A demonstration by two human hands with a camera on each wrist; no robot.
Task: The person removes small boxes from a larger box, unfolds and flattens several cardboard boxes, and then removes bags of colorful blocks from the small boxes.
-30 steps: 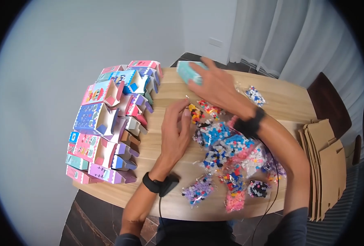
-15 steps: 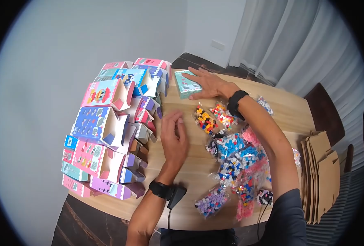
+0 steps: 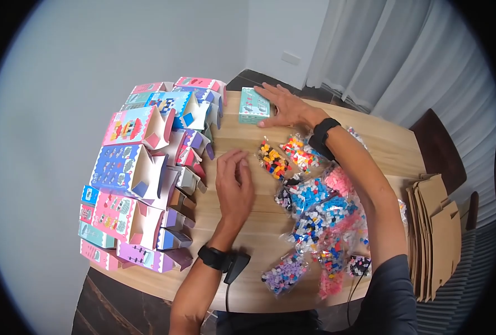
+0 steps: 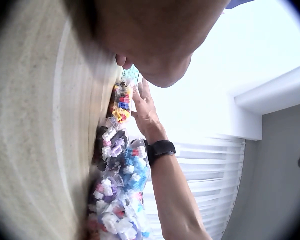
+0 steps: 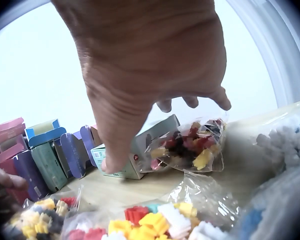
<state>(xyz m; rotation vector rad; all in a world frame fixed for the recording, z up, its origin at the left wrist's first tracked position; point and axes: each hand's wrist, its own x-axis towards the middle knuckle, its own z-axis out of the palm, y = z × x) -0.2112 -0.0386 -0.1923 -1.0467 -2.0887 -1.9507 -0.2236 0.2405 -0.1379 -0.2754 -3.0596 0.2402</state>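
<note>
A mint-green printed box [image 3: 254,106] stands at the far end of the table. My right hand [image 3: 290,108] is at its right side, fingers straight and spread along the far edge. Its thumb [image 5: 115,157] touches the near face in the right wrist view. My left hand [image 3: 235,187] rests on its side on the table, loosely curled and holding nothing, between the opened boxes and the bags. Just right of it lies a clear bag of yellow and black pieces [image 3: 274,161]. Another bag with red, yellow and white pieces [image 3: 302,153] lies below my right wrist.
Opened, printed cardboard boxes [image 3: 119,167] stand in rows along the table's left side, flaps facing right. Several bags of small coloured pieces [image 3: 320,209] are heaped under my right forearm. Flattened brown cartons [image 3: 435,240] lean at the right, near a dark chair [image 3: 440,148].
My right hand, blurred with the tilted mint box one second ago, has set it flat on the table. Since then its fingers have shifted toward the box's right edge. The left hand stays low.
</note>
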